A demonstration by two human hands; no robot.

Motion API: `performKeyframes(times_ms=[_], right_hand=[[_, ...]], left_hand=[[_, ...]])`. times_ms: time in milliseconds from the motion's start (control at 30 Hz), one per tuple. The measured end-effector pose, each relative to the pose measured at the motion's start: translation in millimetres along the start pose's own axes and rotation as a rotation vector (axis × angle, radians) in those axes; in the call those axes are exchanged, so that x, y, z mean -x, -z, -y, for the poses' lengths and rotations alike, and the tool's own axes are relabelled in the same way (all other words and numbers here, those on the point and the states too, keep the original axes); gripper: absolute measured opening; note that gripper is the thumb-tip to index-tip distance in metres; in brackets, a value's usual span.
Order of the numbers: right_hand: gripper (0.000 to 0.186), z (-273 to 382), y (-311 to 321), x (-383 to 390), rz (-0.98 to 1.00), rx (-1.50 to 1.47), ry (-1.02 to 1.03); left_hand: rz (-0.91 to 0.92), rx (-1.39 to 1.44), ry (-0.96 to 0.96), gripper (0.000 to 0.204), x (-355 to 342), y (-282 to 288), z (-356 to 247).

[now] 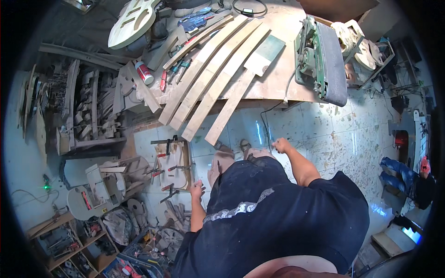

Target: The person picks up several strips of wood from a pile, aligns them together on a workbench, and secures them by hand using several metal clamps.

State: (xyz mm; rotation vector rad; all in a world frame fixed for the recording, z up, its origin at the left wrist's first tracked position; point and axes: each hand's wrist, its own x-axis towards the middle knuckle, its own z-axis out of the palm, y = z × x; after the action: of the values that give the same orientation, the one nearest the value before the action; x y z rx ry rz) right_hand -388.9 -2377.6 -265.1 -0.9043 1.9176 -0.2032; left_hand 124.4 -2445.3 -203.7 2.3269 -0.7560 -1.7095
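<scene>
My left hand [197, 190] hangs at my side next to the clamped wooden piece on the floor, its fingers loosely curled with nothing visible in them. In front of my body, over the tiled floor, my right hand [281, 145] is also loosely curled and seems to hold nothing. Neither hand touches the workbench. Several long pale wooden strips [208, 76] lie side by side on it, their near ends jutting past its front edge. The rightmost strip [232, 104] ends in a wider block [266, 54] with a dark greenish face.
A green belt sander [320, 60] stands at the bench's right end, its cord hanging down. Bar clamps [171, 167] grip a wooden piece on the floor at left. Wood scraps fill a rack [92, 102]. Another person [419, 185] is at far right.
</scene>
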Motion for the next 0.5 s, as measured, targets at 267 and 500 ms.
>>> performKeyframes(times_ms=[267,500], right_hand=[[0.031,-22,12,33,-0.014,-0.226,-0.241],[0.035,26,6,0,-0.190,0.156,-0.037]], left_hand=[[0.120,-0.063,-0.048,0.039,-41,8,-4],[0.146,-0.068,-0.173,0.035,-75,25,-71]])
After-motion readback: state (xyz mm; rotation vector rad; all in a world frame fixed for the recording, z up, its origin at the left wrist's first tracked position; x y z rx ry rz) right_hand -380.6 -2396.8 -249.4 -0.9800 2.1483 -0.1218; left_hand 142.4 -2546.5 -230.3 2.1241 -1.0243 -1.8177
